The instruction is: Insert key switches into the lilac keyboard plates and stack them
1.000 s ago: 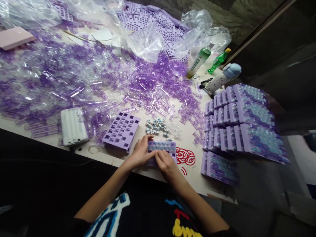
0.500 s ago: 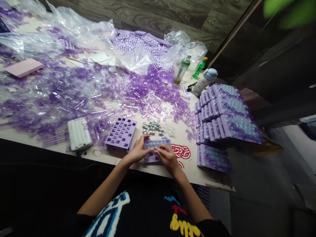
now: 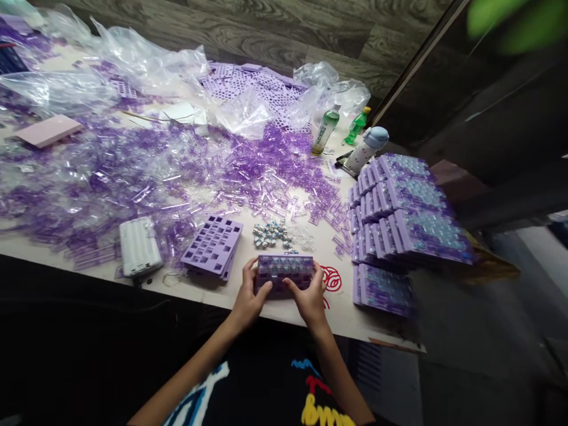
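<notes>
Between both hands is a purple panel with square holes and rows of clear and bluish pieces set in it, tilted up off the table. My left hand grips its left edge, thumb on the near face. At the right edge, my right hand grips it the same way, fingers behind. Just beyond the panel lies a small heap of white-and-blue parts, beside some tiny clear pieces. Two stacked purple panels with holes rest left of my left hand.
Loose clear-purple plastic pieces cover much of the table. At right stand stacks of filled panels. A white device lies front left. Two green bottles and a white flask stand behind. Red drawn loops mark the table.
My right hand has moved from pressing on the panel's face to gripping its right edge. My left hand has shifted down along the left edge, and the panel is now tilted up.
</notes>
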{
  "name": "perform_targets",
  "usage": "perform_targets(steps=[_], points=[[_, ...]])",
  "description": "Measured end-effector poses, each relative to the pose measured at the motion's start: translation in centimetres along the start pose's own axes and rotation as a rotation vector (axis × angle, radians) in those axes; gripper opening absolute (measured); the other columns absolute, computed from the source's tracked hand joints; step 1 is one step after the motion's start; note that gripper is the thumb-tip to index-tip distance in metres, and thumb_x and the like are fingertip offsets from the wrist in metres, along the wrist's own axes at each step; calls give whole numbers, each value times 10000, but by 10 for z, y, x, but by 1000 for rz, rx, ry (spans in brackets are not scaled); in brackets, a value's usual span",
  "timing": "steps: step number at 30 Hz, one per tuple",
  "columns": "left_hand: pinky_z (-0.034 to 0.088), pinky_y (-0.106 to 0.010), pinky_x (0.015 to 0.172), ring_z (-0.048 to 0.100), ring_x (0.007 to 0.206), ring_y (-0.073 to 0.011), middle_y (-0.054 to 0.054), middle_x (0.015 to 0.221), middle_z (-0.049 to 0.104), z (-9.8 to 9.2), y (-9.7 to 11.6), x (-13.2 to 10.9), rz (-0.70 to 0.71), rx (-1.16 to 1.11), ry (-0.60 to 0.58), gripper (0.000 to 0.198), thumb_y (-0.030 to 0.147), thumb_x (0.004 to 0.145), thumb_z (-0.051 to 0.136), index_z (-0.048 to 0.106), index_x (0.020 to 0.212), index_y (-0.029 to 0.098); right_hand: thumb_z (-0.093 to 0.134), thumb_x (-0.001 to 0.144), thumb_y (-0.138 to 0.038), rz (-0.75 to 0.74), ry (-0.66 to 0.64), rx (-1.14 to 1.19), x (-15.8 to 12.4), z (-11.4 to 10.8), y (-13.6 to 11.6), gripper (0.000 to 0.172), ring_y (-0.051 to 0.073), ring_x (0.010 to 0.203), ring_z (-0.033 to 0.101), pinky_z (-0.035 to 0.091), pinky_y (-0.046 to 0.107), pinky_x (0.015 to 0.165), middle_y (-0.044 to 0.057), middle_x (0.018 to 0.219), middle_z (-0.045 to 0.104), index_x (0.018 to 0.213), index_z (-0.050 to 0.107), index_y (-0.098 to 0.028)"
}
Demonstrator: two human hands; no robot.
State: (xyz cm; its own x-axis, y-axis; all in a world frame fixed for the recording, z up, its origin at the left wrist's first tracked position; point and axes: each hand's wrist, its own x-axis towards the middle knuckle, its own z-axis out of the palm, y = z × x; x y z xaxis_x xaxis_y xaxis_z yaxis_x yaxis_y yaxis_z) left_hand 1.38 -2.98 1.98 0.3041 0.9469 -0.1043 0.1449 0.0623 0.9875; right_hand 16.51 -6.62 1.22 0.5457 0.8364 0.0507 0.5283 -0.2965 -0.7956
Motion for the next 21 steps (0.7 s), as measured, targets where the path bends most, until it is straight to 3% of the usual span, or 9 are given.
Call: perform_targets(steps=[3, 8, 12, 16, 21], points=[[422, -378, 900, 555, 1018, -204, -88, 1154, 534, -3, 6, 0, -54, -280, -156, 604, 367, 821, 518, 206, 1318, 223, 770, 575, -498, 11, -42, 111, -3, -8, -13, 1048, 323, 1219, 319, 306, 469, 990, 180, 1327, 339, 1370, 186, -147], [389, -367, 954, 520, 1089, -230, -91, 1212, 508, -12, 17, 6, -89, -298, -209, 632, 374, 771, 570, 298, 1308, 180, 811, 552, -391, -61, -165, 173, -3, -18, -21, 1176, 275, 1320, 181, 222, 426, 1068, 148, 1438, 154, 1417, 38, -190], [415, -361, 937, 521, 1091, -228, -99, 1232, 487, -15, 21, 7, -67, -285, -301, 615, 333, 747, 620, 318, 1266, 200, 801, 575, -339, -46, -125, 162, -3, -19, -23, 1147, 272, 1320, 179, 207, 440, 1073, 155, 1434, 167, 1418, 39, -186], [452, -357, 893, 552, 1039, -222, -84, 1154, 534, -9, 22, 7, -64, -228, -274, 674, 321, 637, 741, 354, 1177, 201, 794, 574, -310, -14, -124, 147, -3, -20, -24, 1128, 288, 1298, 223, 232, 463, 1058, 158, 1410, 197, 1412, 47, -198], [476, -342, 821, 589, 941, -216, -66, 1012, 605, -5, 24, 10, -104, -136, -261, 529, 363, 653, 730, 426, 1043, 175, 787, 556, -292, 72, -118, 230, -3, -22, -28, 1063, 288, 1232, 333, 309, 443, 1020, 150, 1338, 291, 1375, 115, -211]])
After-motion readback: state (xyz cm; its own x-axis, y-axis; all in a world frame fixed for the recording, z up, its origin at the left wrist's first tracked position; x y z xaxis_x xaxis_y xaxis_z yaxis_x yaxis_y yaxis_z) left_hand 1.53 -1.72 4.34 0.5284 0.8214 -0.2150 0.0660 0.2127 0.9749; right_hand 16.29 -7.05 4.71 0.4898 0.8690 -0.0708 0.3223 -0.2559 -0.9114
